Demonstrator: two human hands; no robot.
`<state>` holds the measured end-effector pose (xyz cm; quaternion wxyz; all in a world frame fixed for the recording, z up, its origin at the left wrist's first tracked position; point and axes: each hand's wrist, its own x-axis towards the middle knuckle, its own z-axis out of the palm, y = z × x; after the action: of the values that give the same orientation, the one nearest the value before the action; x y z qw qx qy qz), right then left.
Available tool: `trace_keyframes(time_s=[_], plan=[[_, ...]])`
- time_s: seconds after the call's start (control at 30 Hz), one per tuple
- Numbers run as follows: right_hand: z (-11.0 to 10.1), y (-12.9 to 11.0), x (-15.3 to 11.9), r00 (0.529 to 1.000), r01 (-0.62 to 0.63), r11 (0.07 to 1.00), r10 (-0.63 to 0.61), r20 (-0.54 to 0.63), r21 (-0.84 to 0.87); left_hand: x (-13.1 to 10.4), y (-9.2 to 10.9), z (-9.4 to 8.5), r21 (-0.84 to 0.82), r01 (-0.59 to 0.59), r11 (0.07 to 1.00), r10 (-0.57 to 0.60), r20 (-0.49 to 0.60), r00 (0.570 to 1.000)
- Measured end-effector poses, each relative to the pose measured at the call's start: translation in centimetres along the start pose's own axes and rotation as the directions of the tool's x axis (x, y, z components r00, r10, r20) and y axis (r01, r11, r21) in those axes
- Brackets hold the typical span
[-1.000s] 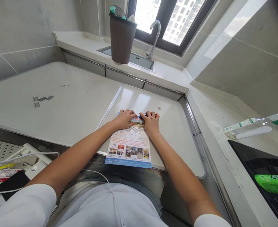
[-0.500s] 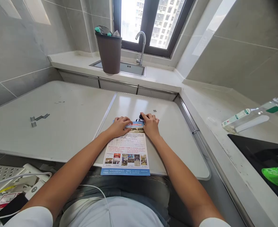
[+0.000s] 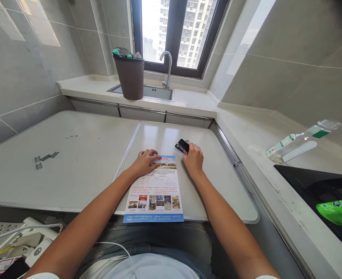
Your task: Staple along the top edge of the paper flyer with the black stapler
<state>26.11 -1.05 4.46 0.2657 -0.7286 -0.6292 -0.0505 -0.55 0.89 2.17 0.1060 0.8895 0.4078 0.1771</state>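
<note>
A printed flyer (image 3: 155,188) with blue bands, text and small photos lies on the white table near its front edge. My left hand (image 3: 147,162) rests flat over the flyer's upper left part, thumb and fingers apart. To the right of the flyer's top, my right hand (image 3: 193,158) is closed around a small black stapler (image 3: 182,145). The stapler is apart from the paper, its front end pointing up and left; my fingers hide its rear. Just beyond it lie a few tiny staples (image 3: 187,141).
Strips of grey staples (image 3: 45,157) lie on the table's left half (image 3: 80,174). Behind stand a brown bin (image 3: 129,79), a sink and a faucet (image 3: 168,69). On the right counter are a clear bottle (image 3: 310,133) and a green packet (image 3: 338,212) on a black panel.
My right hand has moved the stapler off the flyer's top edge, to the right and away from the paper. My left hand stays on the flyer. The camera view has tilted slightly up.
</note>
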Motion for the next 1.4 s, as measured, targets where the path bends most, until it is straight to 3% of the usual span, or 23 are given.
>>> trace_keyframes(time_s=[0.07,0.17,0.3,0.4,0.47,0.57,0.77,0.9,0.97,1.1,1.13,1.23,1.3,1.4], plan=[[-0.6,-0.7,-0.3,0.997,0.047,0.999,-0.045,-0.065,0.028,0.0,0.1,-0.4,0.003,0.026,1.0,-0.026,-0.048,0.999],[-1.4,-3.0,-1.5,0.993,0.105,0.989,-0.109,0.033,0.103,0.0,-0.1,-1.3,0.003,0.149,0.989,-0.145,-0.196,0.97],[-2.0,-7.0,-4.9,0.95,0.173,0.975,-0.202,0.236,0.139,-0.2,-1.4,-2.2,-0.06,0.417,0.907,-0.407,-0.383,0.829],[-2.0,-8.8,-7.5,0.91,0.225,0.961,-0.266,0.317,0.16,-0.4,-2.7,-2.3,-0.152,0.547,0.823,-0.557,-0.404,0.726],[-2.0,-8.7,-8.6,0.898,0.247,0.956,-0.287,0.332,0.159,-0.5,-3.3,-2.2,-0.2,0.578,0.791,-0.606,-0.381,0.698],[-2.3,-6.4,-8.9,0.917,0.216,0.97,-0.242,0.318,0.115,-0.4,-3.6,-2.0,-0.214,0.583,0.784,-0.618,-0.359,0.699],[-3.8,2.3,-8.0,0.962,0.12,0.986,-0.144,0.234,0.115,-0.2,-3.7,-1.6,-0.204,0.588,0.782,-0.62,-0.342,0.706],[-4.7,6.2,-8.2,0.979,0.047,0.991,-0.071,0.192,0.126,-0.2,-3.8,-1.6,-0.198,0.584,0.787,-0.615,-0.338,0.713],[-5.2,7.2,-8.0,0.972,0.04,0.984,-0.077,0.22,0.172,-0.2,-3.8,-1.6,-0.191,0.589,0.786,-0.616,-0.334,0.714],[-6.3,9.2,-5.1,0.9,-0.024,0.906,-0.164,0.403,0.424,-0.1,-3.6,-1.8,-0.182,0.598,0.78,-0.623,-0.316,0.716],[-6.2,9.7,-4.0,0.917,-0.068,0.877,-0.132,0.376,0.475,-0.1,-3.6,-1.8,-0.185,0.598,0.78,-0.624,-0.311,0.717],[-4.6,10.7,-0.7,0.993,-0.083,0.851,0.024,0.12,0.519,-0.2,-3.6,-1.8,-0.19,0.594,0.781,-0.623,-0.304,0.721],[-2.6,10.5,0.8,0.997,-0.008,0.875,-0.028,0.067,0.483,-0.2,-3.7,-1.8,-0.188,0.591,0.785,-0.619,-0.304,0.725],[0.4,9.5,2.0,0.975,0.158,0.909,-0.207,0.087,0.386,-0.3,-3.7,-1.9,-0.194,0.589,0.784,-0.619,-0.297,0.727]])
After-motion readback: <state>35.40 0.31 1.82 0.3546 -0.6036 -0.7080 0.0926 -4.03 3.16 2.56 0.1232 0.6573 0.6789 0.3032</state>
